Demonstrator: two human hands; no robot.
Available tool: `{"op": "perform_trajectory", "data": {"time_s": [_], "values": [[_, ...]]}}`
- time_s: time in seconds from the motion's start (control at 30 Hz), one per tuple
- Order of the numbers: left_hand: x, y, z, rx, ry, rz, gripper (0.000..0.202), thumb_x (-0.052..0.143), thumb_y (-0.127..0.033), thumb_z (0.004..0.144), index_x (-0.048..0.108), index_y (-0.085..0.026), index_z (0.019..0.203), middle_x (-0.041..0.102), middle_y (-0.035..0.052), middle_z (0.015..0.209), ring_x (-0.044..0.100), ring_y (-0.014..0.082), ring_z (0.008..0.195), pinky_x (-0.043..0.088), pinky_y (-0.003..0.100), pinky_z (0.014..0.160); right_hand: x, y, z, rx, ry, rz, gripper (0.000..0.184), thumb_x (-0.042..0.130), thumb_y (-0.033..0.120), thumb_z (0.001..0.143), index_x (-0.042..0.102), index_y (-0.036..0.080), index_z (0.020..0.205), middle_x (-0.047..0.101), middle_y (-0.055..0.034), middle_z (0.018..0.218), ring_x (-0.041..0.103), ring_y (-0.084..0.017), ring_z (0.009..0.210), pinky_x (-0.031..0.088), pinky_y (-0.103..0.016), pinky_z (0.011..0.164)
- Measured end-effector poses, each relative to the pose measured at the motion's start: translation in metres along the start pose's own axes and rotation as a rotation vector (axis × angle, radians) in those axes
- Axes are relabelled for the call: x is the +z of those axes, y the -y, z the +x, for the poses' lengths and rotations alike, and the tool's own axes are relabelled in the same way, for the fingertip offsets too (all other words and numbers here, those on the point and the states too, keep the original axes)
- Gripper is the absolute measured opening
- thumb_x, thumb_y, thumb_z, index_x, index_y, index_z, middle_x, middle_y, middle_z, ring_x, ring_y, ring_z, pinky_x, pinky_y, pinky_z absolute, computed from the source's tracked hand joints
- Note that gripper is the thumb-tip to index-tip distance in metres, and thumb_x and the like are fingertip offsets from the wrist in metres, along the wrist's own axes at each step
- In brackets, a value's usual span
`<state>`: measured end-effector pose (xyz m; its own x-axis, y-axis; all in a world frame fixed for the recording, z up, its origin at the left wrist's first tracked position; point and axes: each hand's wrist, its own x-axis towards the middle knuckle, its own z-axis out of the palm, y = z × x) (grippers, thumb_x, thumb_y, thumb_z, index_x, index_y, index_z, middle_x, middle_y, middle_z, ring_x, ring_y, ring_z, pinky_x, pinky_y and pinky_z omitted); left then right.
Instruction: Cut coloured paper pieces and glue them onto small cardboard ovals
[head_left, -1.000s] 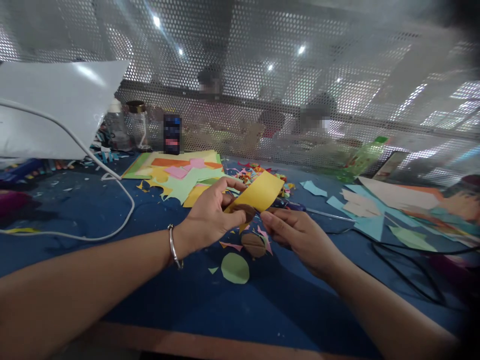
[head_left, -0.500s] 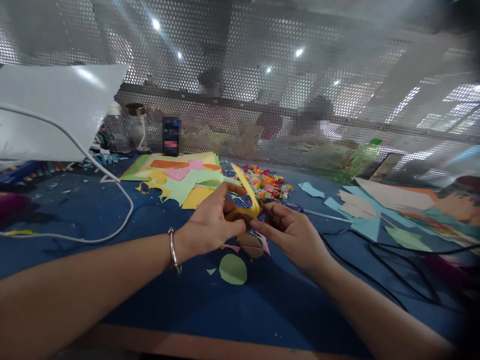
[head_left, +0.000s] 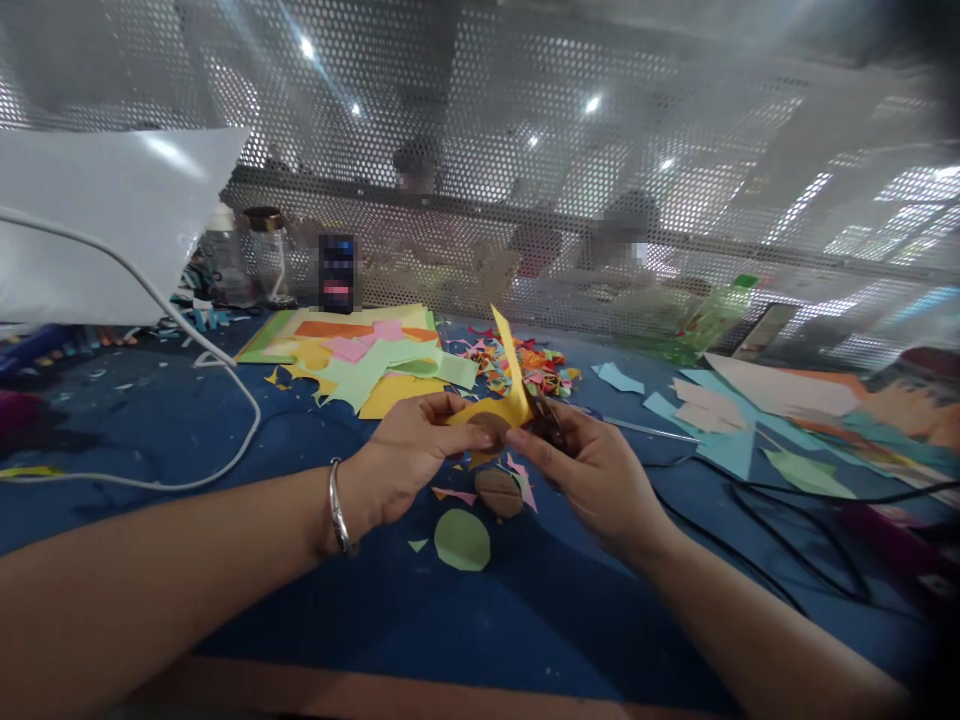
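My left hand (head_left: 409, 445), with a silver bangle at the wrist, pinches a sheet of yellow paper (head_left: 508, 405) together with a brown cardboard disc (head_left: 489, 430). A strip of the yellow paper stands up beside the disc. Dark scissors (head_left: 546, 420) are in my right hand (head_left: 596, 475), at the right edge of the paper; their blades are mostly hidden. Below the hands, a second brown disc (head_left: 499, 494) lies on the blue table, and a light green paper circle (head_left: 463, 540) rests just in front of it. Small pink scraps (head_left: 523, 480) lie close by.
Behind my hands are coloured paper sheets (head_left: 352, 370) and a heap of bright paper snippets (head_left: 532, 367). Black cables (head_left: 787, 545) cross the right side, and a white cable (head_left: 251, 420) loops at left. A perforated metal screen (head_left: 465, 220) borders the back.
My left fingers have shifted down and left on the yellow paper, so the cardboard disc shows more plainly. The paper strip stands more upright.
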<state>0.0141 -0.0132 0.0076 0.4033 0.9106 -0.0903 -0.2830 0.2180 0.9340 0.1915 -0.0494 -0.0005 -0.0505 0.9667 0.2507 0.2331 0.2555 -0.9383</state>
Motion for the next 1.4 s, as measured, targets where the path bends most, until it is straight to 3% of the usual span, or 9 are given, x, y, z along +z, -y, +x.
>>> {"op": "perform_trajectory", "data": {"time_s": [0.17,0.27,0.47,0.73,1.0,1.4], "values": [[-0.0032,-0.0031,0.0041,0.095,-0.057,0.041,0.023,0.077,-0.012,0.067,0.061,-0.014,0.084,0.070,0.0018,0.077,0.064,0.0100,0.064,0.047,0.022,0.062,-0.0023,-0.0023,-0.0011,0.063,0.029,-0.041,0.044,0.062,0.062,0.084,0.063,0.018,0.087,0.047,0.0036,0.061,0.038,-0.010,0.052,0.031,-0.025,0.048],[-0.0059,-0.0036,0.0060,0.154,-0.098,0.059,0.022,0.075,-0.013,0.069,0.060,-0.014,0.085,0.070,0.0016,0.076,0.065,0.0110,0.064,0.048,0.024,0.062,-0.0010,-0.0011,-0.0023,0.086,0.071,-0.047,0.052,0.053,0.067,0.087,0.064,0.017,0.083,0.036,0.0061,0.056,0.028,-0.009,0.048,0.021,-0.024,0.044],[-0.0071,-0.0026,0.0090,0.193,-0.097,0.060,0.021,0.074,-0.011,0.071,0.060,-0.013,0.086,0.071,0.0015,0.077,0.065,0.0102,0.067,0.051,0.025,0.070,0.0002,-0.0017,-0.0025,0.132,0.137,-0.055,0.051,0.052,0.066,0.089,0.062,0.016,0.083,0.031,0.0072,0.055,0.029,-0.008,0.048,0.021,-0.023,0.045],[-0.0055,-0.0031,0.0057,0.240,0.009,0.066,0.021,0.075,-0.014,0.071,0.059,-0.014,0.084,0.067,-0.0013,0.075,0.063,0.0101,0.067,0.050,0.026,0.072,0.0024,0.0050,-0.0028,0.176,0.139,-0.019,0.054,0.053,0.070,0.084,0.062,0.017,0.080,0.031,0.0074,0.053,0.026,-0.009,0.046,0.022,-0.024,0.042],[-0.0048,-0.0039,0.0044,0.262,0.023,0.064,0.023,0.074,-0.016,0.073,0.056,-0.015,0.087,0.069,0.0001,0.079,0.064,0.0104,0.069,0.050,0.027,0.076,0.0015,0.0033,-0.0030,0.203,0.135,0.064,0.053,0.056,0.069,0.083,0.060,0.017,0.078,0.029,0.0082,0.052,0.020,-0.008,0.046,0.013,-0.024,0.040],[-0.0052,-0.0003,0.0042,0.196,0.145,0.077,0.022,0.074,-0.012,0.075,0.055,-0.015,0.086,0.069,-0.0010,0.076,0.061,0.0073,0.066,0.047,0.021,0.068,0.0006,0.0049,-0.0038,0.232,0.113,0.100,0.055,0.062,0.069,0.079,0.061,0.014,0.075,0.029,0.0086,0.049,0.021,-0.006,0.044,0.012,-0.023,0.041]]}}
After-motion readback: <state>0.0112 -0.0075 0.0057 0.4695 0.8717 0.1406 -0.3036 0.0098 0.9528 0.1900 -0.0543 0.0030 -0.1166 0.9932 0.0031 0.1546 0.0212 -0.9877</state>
